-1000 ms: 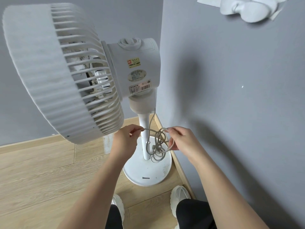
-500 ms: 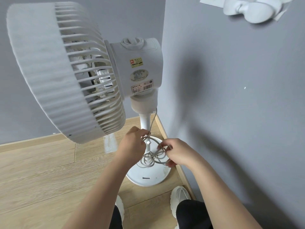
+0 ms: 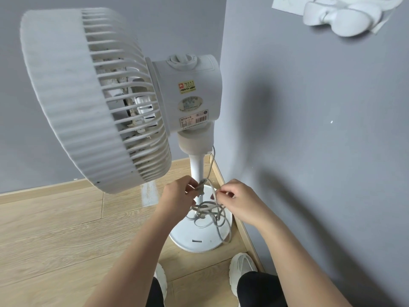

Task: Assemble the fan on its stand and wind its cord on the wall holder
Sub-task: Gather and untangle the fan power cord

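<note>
Grey cord (image 3: 210, 209) pinched by both hands: left hand (image 3: 177, 196), right hand (image 3: 239, 202), forearms angled inward.

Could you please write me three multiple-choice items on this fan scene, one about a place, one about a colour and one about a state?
1. Where is the wall holder?
A. High on the wall to the right of the fan
B. On the floor
C. On the fan grille

2. What colour is the fan?
A. Black
B. White
C. Red

3. What state is the cord in?
A. Wound on the wall holder
B. Stretched flat across the floor
C. Loose loops held by both hands above the base

Answers: 1 A, the holder is fixed at upper right; 2 B, body, grille and stand are white; 3 C, the left hand and the right hand each grip the cord.
</note>
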